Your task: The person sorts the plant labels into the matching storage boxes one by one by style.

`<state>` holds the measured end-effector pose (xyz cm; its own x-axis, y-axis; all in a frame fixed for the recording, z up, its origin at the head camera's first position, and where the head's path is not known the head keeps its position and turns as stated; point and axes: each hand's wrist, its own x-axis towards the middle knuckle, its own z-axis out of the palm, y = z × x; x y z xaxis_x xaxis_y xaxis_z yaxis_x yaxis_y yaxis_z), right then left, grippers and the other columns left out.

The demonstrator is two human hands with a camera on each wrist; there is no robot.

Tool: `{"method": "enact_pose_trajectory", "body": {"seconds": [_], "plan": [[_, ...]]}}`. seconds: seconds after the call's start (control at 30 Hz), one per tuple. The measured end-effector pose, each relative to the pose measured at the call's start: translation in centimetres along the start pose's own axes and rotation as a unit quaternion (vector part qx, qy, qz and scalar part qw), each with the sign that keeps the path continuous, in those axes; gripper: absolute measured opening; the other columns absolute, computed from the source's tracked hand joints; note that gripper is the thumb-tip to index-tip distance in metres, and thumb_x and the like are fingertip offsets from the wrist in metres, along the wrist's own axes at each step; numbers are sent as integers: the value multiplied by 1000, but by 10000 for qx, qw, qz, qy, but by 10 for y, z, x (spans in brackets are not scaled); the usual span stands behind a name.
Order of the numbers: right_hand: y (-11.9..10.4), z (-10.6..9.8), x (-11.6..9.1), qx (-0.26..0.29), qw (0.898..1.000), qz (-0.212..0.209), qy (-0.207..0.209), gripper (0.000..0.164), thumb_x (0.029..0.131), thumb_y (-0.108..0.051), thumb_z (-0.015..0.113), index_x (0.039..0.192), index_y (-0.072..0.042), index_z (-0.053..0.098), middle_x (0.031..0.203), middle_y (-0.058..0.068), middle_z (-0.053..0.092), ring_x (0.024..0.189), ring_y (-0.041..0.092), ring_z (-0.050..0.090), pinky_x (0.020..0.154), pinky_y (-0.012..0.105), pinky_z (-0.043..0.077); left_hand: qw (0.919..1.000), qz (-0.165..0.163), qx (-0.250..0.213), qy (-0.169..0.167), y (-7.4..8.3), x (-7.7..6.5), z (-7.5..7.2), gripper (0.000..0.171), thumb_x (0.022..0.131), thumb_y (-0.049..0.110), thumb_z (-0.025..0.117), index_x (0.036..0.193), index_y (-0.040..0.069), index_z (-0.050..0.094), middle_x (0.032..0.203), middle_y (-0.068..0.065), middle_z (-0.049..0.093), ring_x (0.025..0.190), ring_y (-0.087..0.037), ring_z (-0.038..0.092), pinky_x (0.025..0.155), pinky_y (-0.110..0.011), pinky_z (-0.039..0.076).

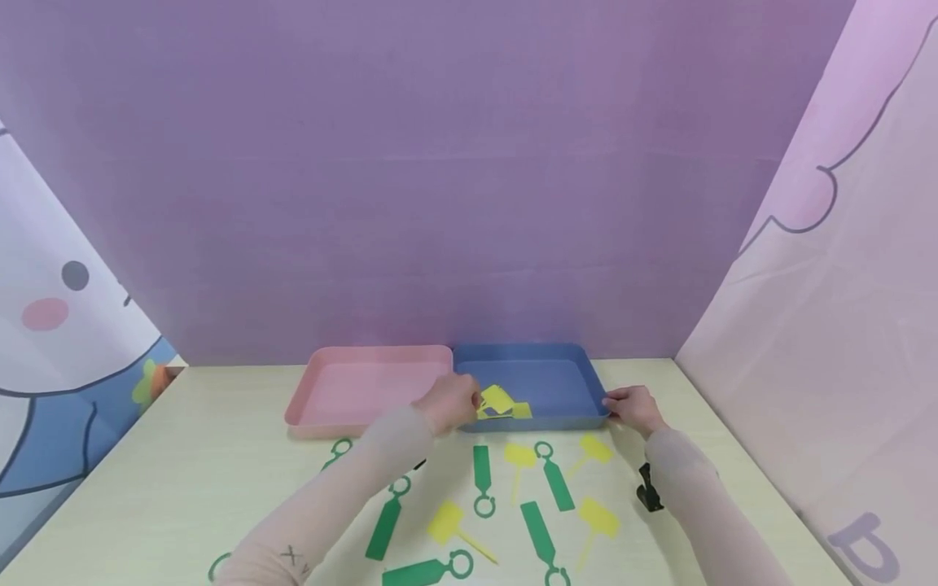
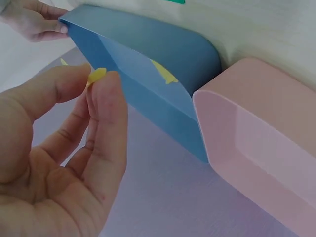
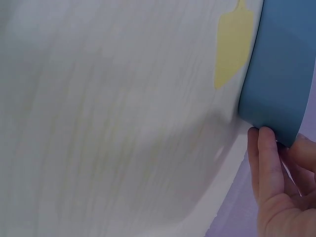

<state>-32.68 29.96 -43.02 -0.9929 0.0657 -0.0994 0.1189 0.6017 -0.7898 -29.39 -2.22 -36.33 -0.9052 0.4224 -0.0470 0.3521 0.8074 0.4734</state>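
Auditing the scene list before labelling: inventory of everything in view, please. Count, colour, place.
pink tray: 1, pink, back of table, left
blue tray: 1, blue, right beside the pink one
yellow pieces in tray: count unclear, overlapping, yellow, blue tray's near left
loose yellow pieces: 4, yellow, on table before the blue tray
held yellow piece: 1, yellow, in left hand
ring-ended pieces: at least 7, green, on table, some cut off or partly hidden
black items: 2, black, beside each sleeve, unidentifiable
table: 1, pale, below
backdrop: 1, purple, behind
printed panels: 2, multicoloured, either side
sleeves: 2, pale
left hand: 1, where trays meet
right hand: 1, gripping blue tray's near-right corner
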Motion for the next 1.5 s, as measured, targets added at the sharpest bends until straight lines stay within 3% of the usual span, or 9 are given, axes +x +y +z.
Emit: {"method": "enact_pose_trajectory", "body": {"seconds": [0.13, 0.3, 0.4, 0.47, 0.57, 0.77, 1.0, 1.27, 1.5], "plan": [[-1, 1, 0, 27, 10000, 6, -11, 30, 90, -2, 53, 112, 17, 55, 109, 33, 59, 84, 27, 67, 70, 32, 55, 9997, -212, -81, -58, -1, 8, 2, 36, 77, -5, 57, 52, 14, 39, 49, 3, 23, 47, -12, 19, 47, -26, 24], [-1, 1, 2, 52, 10000, -1, -50, 31, 90, -2, 53, 113, 18, 54, 111, 33, 58, 87, 30, 66, 71, 32, 55, 9989, -477, -6, -22, -4, 18, 4, 12, 78, -3, 60, 75, 7, 66, 71, 0, 58, 57, -13, 41, 51, -25, 36], [-1, 1, 2, 48, 10000, -16, -42, 31, 90, -2, 53, 113, 18, 54, 110, 33, 58, 87, 30, 66, 70, 31, 55, 9984, -568, -32, 21, -5, 23, 4, 18, 78, -2, 60, 91, 5, 70, 87, -2, 65, 66, -14, 49, 54, -25, 41], [-1, 1, 3, 49, 10000, -16, -30, 31, 89, -2, 53, 113, 17, 54, 111, 33, 58, 87, 31, 66, 70, 31, 55, 9983, -584, -21, 25, -6, 26, 4, 11, 80, -1, 59, 76, 5, 67, 72, 0, 59, 57, -13, 45, 49, -24, 38], [-2, 0, 3, 59, 10000, -18, -32, 31, 90, -2, 53, 113, 17, 54, 110, 33, 58, 87, 30, 66, 70, 31, 55, 9985, -538, 63, 28, -7, 32, 5, 31, 83, 1, 56, 54, 9, 50, 52, 3, 40, 44, -11, 31, 44, -23, 29], [0, 1, 2, 108, 9999, 5, -13, 30, 90, -2, 53, 113, 18, 54, 110, 33, 58, 88, 32, 66, 71, 32, 55, 9979, -607, 239, -5, -7, 40, 9, 42, 86, 5, 56, 49, 12, 39, 46, 2, 29, 40, -11, 23, 42, -24, 27], [2, 5, 1, 115, 9999, 18, -35, 30, 89, -1, 53, 112, 18, 54, 110, 33, 58, 88, 32, 66, 72, 34, 55, 9934, -1011, 539, 4, -10, 52, 16, 8, 85, 6, 59, 80, 5, 65, 67, -3, 56, 54, -16, 41, 49, -26, 36], [0, 4, 1, 111, 9999, -13, -1, 30, 89, -1, 53, 112, 18, 55, 110, 33, 58, 87, 31, 66, 72, 34, 55, 9863, -1486, 715, 81, -15, 62, 21, 17, 87, 7, 56, 102, 5, 64, 87, -7, 63, 66, -17, 48, 58, -28, 41], [-1, 1, -2, 72, 9999, -111, 41, 29, 89, 0, 53, 111, 19, 55, 106, 33, 60, 83, 31, 67, 70, 33, 55, 9843, -1441, 984, 282, -12, 66, 25, 17, 88, 6, 54, 101, 6, 65, 89, -9, 66, 72, -18, 59, 62, -29, 49]]}}
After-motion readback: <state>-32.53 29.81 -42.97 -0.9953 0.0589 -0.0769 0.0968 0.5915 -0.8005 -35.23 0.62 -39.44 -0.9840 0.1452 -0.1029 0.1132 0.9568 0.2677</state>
